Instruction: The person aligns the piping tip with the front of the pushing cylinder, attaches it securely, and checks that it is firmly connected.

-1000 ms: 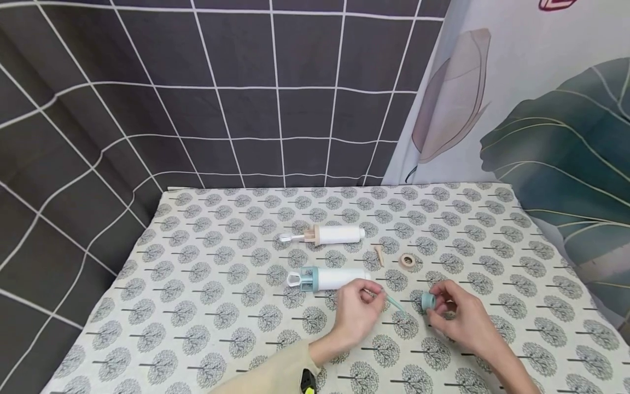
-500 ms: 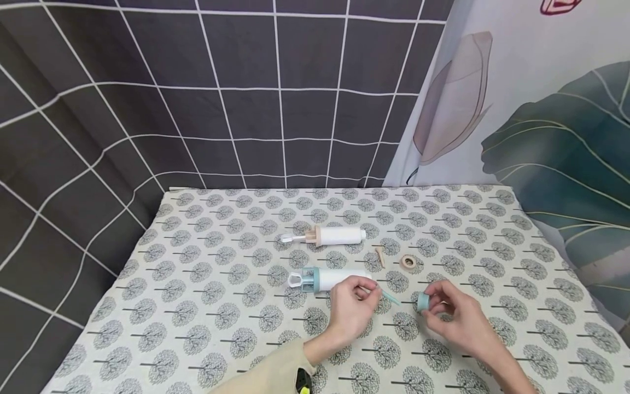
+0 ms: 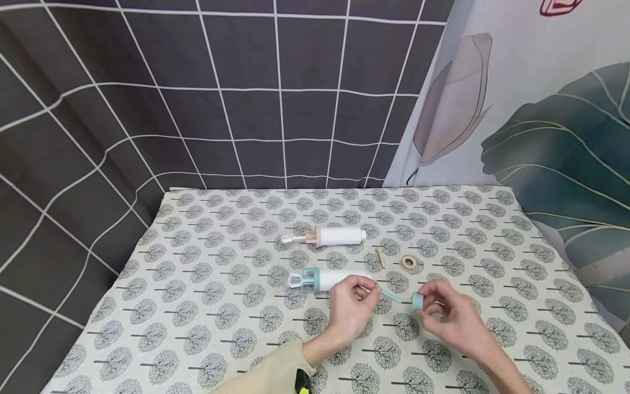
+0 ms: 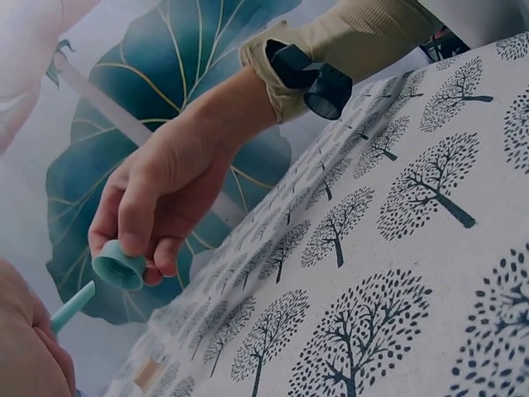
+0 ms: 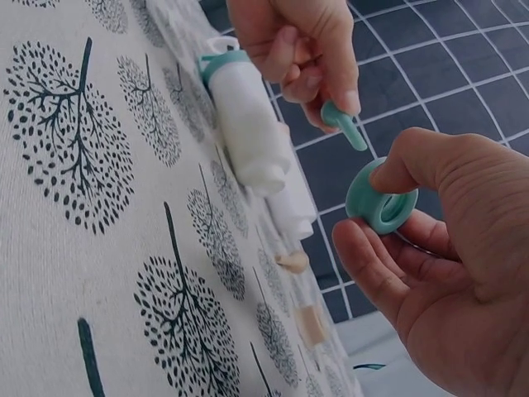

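My left hand (image 3: pixel 351 309) pinches a thin, tapered teal piece (image 3: pixel 391 296) between thumb and fingertips, its narrow end pointing right. In the right wrist view, this teal piece (image 5: pixel 345 126) has a wider rounded head under the thumb. My right hand (image 3: pixel 455 320) holds a short teal ring-shaped cap (image 3: pixel 418 301) by its sides. Through the right wrist view, a round hole shows in the cap (image 5: pixel 380 198). A small gap separates the two teal parts, both held above the cloth. Behind the left hand lies a white cylinder with a teal frame and loop handle (image 3: pixel 331 279).
Farther back lies a similar white cylinder with a beige frame (image 3: pixel 340 236). A small beige tapered piece (image 3: pixel 380 256) and a beige ring cap (image 3: pixel 408 263) lie to its right. Tree-patterned cloth (image 3: pixel 221 317) covers the table, with a dark checked curtain (image 3: pixel 236 109) behind.
My right hand has moved left with the teal cap, bringing it nearer the tapered piece. My left hand has shifted slightly left, still pinching that piece.
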Tool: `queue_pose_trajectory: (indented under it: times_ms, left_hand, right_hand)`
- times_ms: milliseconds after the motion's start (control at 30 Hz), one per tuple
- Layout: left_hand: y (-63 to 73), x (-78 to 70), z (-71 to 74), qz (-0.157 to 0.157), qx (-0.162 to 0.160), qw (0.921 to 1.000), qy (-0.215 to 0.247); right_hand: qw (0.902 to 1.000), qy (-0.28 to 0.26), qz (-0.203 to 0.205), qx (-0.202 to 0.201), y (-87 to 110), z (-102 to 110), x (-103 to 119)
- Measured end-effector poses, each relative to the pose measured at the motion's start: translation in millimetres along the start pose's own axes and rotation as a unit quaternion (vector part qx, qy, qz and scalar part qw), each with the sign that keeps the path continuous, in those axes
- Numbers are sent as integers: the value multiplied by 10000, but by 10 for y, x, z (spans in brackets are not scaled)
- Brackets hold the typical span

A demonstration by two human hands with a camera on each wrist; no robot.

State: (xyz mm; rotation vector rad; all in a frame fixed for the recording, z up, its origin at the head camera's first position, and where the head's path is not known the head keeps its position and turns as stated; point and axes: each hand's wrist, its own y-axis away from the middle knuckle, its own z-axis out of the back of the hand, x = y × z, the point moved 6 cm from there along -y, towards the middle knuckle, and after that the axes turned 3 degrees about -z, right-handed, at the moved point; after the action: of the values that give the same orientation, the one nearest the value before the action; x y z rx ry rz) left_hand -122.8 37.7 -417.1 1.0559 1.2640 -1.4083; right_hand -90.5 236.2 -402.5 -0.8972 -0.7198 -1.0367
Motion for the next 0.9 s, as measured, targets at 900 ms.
queue_pose_trajectory:
  times_ms: [900]
  left_hand:
    - [17, -7, -16, -4, 38, 9999, 122]
  right_hand:
    - [9983, -555, -3, 165, -72, -129, 85]
